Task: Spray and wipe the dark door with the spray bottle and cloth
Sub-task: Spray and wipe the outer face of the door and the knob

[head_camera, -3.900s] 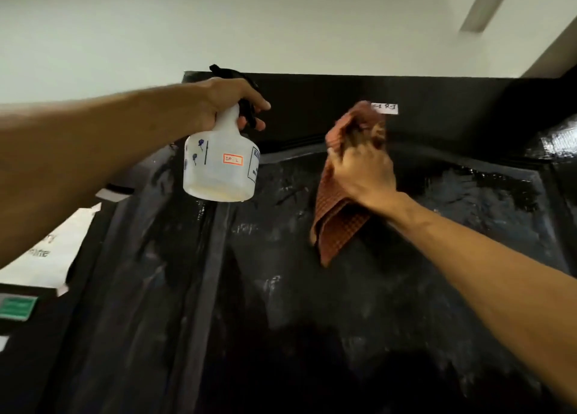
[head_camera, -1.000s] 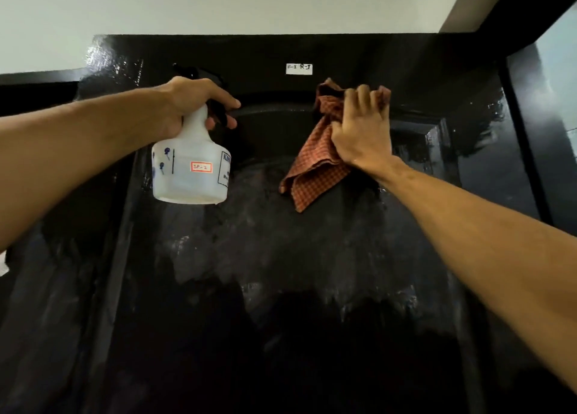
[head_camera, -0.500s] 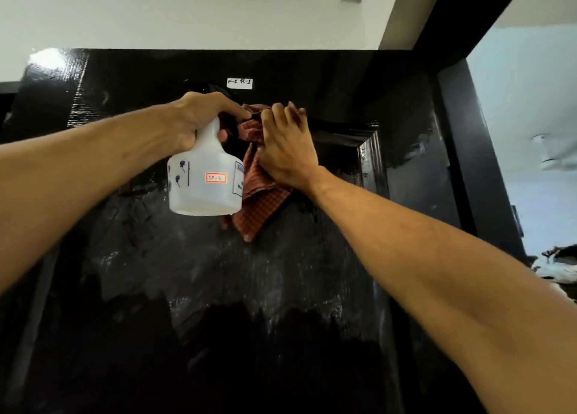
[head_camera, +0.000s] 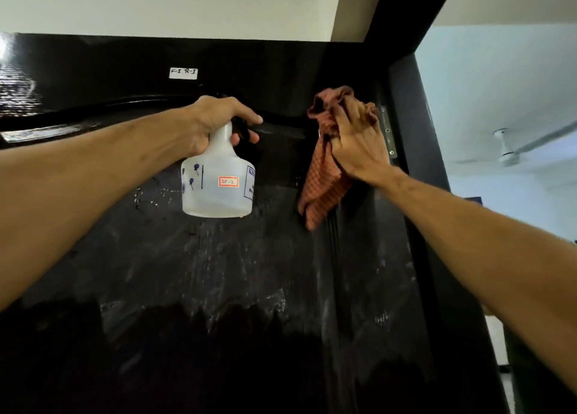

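Observation:
The dark door (head_camera: 218, 273) fills the view, its upper panel streaked with wet smears. My left hand (head_camera: 215, 123) grips the neck and black trigger of a white spray bottle (head_camera: 218, 188), held upright in front of the door's upper middle. My right hand (head_camera: 359, 145) presses a red-brown checked cloth (head_camera: 321, 191) against the door near its upper right edge, beside a metal hinge (head_camera: 388, 132). The cloth bunches above my fingers and hangs below my palm.
A small white label (head_camera: 183, 73) sticks on the black frame above the door. To the right of the dark frame post (head_camera: 418, 132) an opening shows a pale room with a ceiling fan (head_camera: 509, 154). White wall and ceiling lie above.
My right hand slid the cloth to the right, from beside the bottle to the door's hinge edge. The spray bottle stays gripped in my left hand. The view shifted slightly right.

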A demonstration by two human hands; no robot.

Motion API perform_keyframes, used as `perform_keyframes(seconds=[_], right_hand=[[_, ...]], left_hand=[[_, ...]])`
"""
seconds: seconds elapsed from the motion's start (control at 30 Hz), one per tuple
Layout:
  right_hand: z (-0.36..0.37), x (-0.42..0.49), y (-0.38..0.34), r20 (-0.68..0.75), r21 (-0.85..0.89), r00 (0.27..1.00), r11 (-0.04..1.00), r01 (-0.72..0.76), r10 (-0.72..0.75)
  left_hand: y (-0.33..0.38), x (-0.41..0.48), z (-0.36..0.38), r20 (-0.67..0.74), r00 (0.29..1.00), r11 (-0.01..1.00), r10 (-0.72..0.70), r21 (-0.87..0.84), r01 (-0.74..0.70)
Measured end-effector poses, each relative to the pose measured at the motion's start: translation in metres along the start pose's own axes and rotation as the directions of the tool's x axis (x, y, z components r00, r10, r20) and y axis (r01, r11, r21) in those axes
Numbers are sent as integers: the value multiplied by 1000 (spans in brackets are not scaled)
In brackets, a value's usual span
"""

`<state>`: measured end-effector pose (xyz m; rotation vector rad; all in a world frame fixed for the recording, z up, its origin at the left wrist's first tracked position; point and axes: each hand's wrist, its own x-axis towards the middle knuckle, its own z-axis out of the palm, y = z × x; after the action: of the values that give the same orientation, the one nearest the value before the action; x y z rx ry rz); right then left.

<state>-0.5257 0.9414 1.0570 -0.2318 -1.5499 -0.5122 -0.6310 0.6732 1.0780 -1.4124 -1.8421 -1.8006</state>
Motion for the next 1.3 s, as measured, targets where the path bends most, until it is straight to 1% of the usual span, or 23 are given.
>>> perform_keyframes(seconds=[0.07,0.1,0.17,0.27,0.37,0.47,0.6,0.63,0.7,0.77,0.8,0.83,0.93,0.97,1.0,1.03,1.07,1.1,1.13,1.2,1.23,1.27,1.3], right_hand=[[-4,25,17,38,53,993,992,-113,111],[-4,31,24,46,56,991,990,-131,128],[-5,24,26,36,54,994,993,-104,102],[-8,-30,23,5,84,997,994,-76,76],[-11,-97,26,49,72,999,997,-11,7],[-17,-108,33,120,22,992,999,37,-39],[-14,-116,-1,77,9,995,998,-63,62],[-9,-133,-18,83,11,996,1000,-20,19],[-3,-164,-47,135,14,979,988,153,-153],[-3,-153,-56,179,12,952,968,250,-248],[-3,-135,-50,176,-20,960,974,225,-218],[-1,-113,-51,160,-33,977,988,150,-143],[5,-76,-76,163,-3,976,989,-145,144],[7,-80,-93,153,-13,976,988,-155,155],[12,-86,-114,147,-34,984,995,-94,98],[14,-96,-132,161,-45,987,999,19,-11],[16,-100,-142,171,-33,976,989,145,-138],[16,-94,-145,183,-7,960,976,216,-211],[16,-83,-144,176,5,962,977,211,-209],[14,-56,-142,136,29,991,1000,-9,5],[16,-49,-150,125,37,984,991,-132,126],[18,-48,-168,105,30,978,983,-183,179],[20,-51,-192,105,16,985,990,-141,138]], left_hand=[[6,4,14,12,1000,1000,17,-13,-17],[10,5,21,16,1000,999,26,-28,-26],[15,7,32,26,999,998,39,-57,-38],[14,4,52,44,998,995,44,-91,-40],[5,-5,67,70,997,993,34,-111,-27],[-6,-14,71,80,997,993,10,-121,0],[-23,-24,59,66,998,992,-17,-122,25],[-28,-28,54,60,998,992,-27,-120,34],[-37,-34,41,41,998,991,-53,-119,58],[-46,-41,20,4,997,991,-77,-113,77],[-49,-43,14,0,996,990,-89,-111,88],[-52,-46,2,-12,995,989,-102,-107,100],[-63,-57,-32,-48,991,988,-124,-102,119],[-66,-59,-39,-53,989,986,-135,-101,129],[-70,-63,-52,-65,987,986,-147,-94,140],[-75,-65,-64,-75,985,985,-156,-83,150],[-80,-68,-77,-90,982,984,-166,-76,159],[-84,-69,-90,-105,979,984,-173,-69,167],[-88,-71,-100,-115,977,983,-181,-65,175],[-93,-73,-120,-124,973,980,-194,-71,187],[-94,-74,-131,-132,972,980,-197,-69,189],[-96,-75,-141,-142,970,980,-197,-59,190],[-98,-76,-149,-150,969,980,-198,-51,193]])
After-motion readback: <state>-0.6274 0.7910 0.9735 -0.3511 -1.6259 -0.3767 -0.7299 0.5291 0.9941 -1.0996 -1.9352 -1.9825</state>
